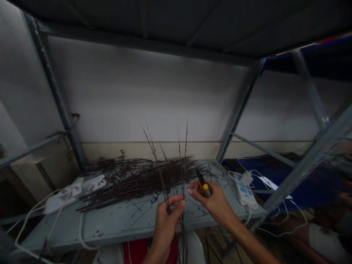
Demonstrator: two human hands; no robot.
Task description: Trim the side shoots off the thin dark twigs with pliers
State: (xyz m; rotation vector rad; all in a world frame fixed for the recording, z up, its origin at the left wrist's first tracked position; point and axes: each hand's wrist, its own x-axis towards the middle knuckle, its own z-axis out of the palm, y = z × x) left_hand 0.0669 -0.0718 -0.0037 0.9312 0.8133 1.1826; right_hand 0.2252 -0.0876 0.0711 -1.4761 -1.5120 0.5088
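A few long, thin, dark twigs (183, 223) stand roughly upright in my left hand (168, 216), which is closed around them. Their fine tips reach up in front of the wall, and the lower ends hang below the table edge. Just to the right, my right hand (210, 198) is closed on a small black-and-yellow hand tool (204, 186). The tool's dark end points up; its exact kind is unclear. Thumb and forefinger of that hand come together close to the twigs; whether they pinch anything is too small to tell.
A large pile of dark twigs (137, 179) lies across the grey metal table (110, 227). White power strips sit left (63, 198) and right (244, 192), with trailing cables. Metal posts (239, 110) and an overhead shelf frame the space. Another person's leg (297, 234) shows at lower right.
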